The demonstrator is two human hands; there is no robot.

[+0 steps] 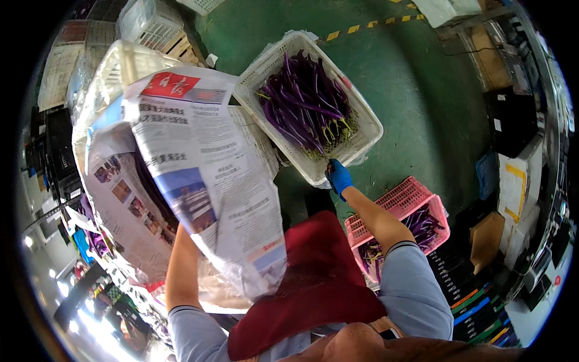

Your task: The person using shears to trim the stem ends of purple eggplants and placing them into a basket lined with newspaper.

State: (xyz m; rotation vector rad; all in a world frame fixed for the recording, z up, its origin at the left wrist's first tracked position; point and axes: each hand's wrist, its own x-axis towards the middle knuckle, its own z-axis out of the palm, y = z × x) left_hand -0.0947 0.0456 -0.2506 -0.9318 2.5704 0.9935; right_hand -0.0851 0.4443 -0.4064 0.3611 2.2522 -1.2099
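My right hand (pixel 340 178), in a blue glove, is at the near corner of a white plastic crate (pixel 365 144). Closed in it is a small dark hand tool (pixel 329 169), mostly hidden by the fingers; it looks like snips. Long purple eggplants (pixel 305 97) lie heaped in that crate, many with their green stem ends towards me. My left forearm (pixel 181 267) reaches under a large newspaper sheet (pixel 221 167), which hides the left hand. Dark eggplants (pixel 151 181) show between this sheet and more newspaper (pixel 131 217) lining a container at left.
A pink basket (pixel 405 199) with more eggplants stands on the green floor (pixel 407 113) below my right arm. White crates (pixel 154 31) are stacked at the upper left. Black crates (pixel 511 120), a white box (pixel 520 181) and cardboard (pixel 486 242) line the right side.
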